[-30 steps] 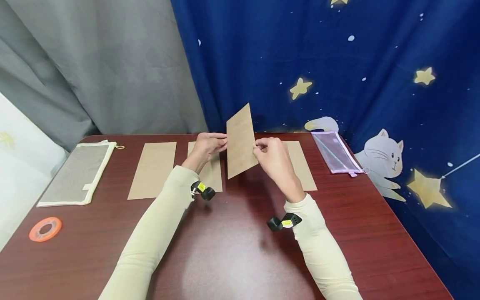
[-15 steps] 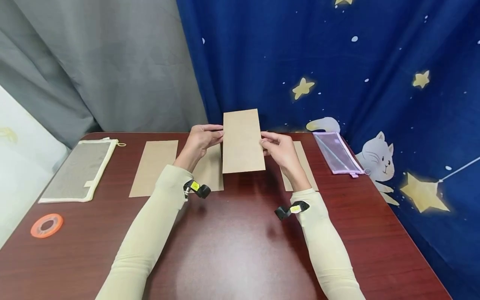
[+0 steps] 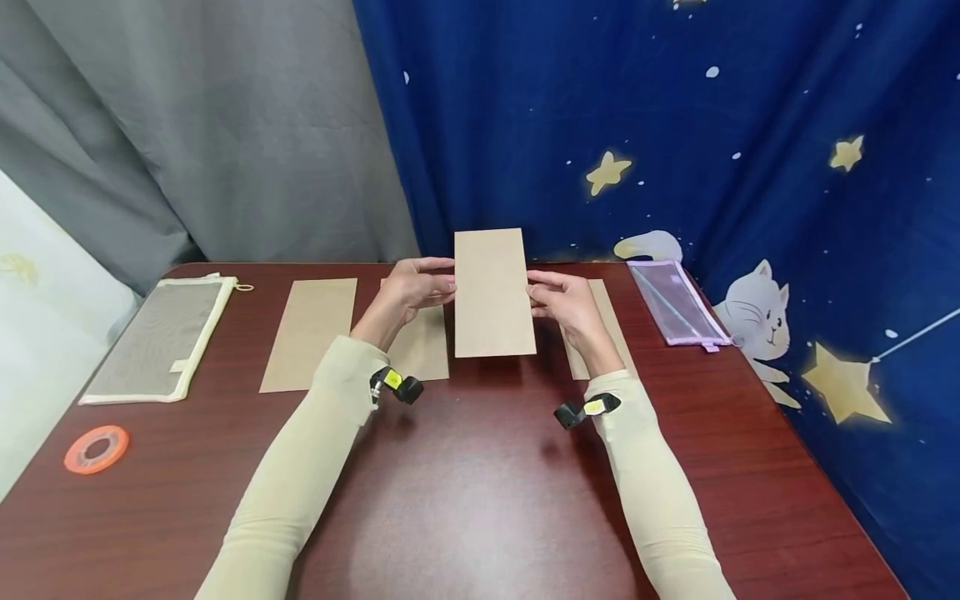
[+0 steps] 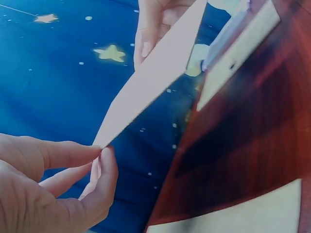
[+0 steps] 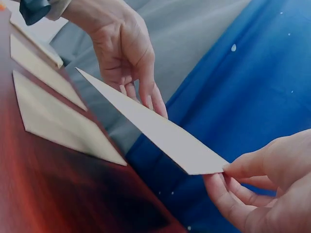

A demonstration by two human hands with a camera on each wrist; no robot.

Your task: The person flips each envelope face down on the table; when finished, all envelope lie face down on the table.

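Observation:
Both my hands hold a rectangular brown kraft paper card (image 3: 495,292) up above the far part of the table, its broad face toward the head camera. My left hand (image 3: 408,292) pinches its left edge between thumb and fingers. On the opposite edge, the thumb and fingers of my right hand (image 3: 566,304) grip it. The left wrist view shows the card (image 4: 146,87) tilted, with the left fingertips at its near edge. From the right wrist, the card (image 5: 165,136) looks flat and thin, and a shadow falls on the table beneath.
Similar brown cards lie on the table: one at left (image 3: 311,333), one partly behind my left hand (image 3: 427,346), one partly behind my right (image 3: 611,312). A cream mesh zip pouch (image 3: 161,333), an orange tape roll (image 3: 96,450) and a purple mesh pouch (image 3: 678,302) lie farther out. Curtains hang behind.
The card has turned from a slanted, side-on pose to face the head camera squarely, then dropped slightly and shifted right. My right hand has moved a little to the right.

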